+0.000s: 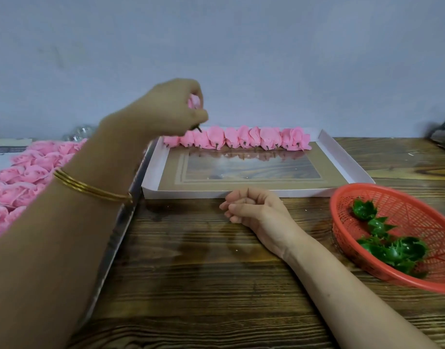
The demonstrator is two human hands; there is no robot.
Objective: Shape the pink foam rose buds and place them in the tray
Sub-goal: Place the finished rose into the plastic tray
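My left hand (171, 109) grips a pink foam rose bud (194, 102) above the far left corner of the white tray (347, 157); the bud's dark stem tip pokes out below my fingers. A row of several pink buds (237, 141) lies along the tray's far wall, stems toward me. My right hand (251, 205) rests on the wooden table just in front of the tray's near edge, fingers loosely curled and holding nothing.
A pile of pink foam roses (22, 182) fills a box at the left, partly behind my left arm. At the right stands a red plastic basket (367, 195) with several green calyx pieces (392, 250). A grey wall rises behind the table.
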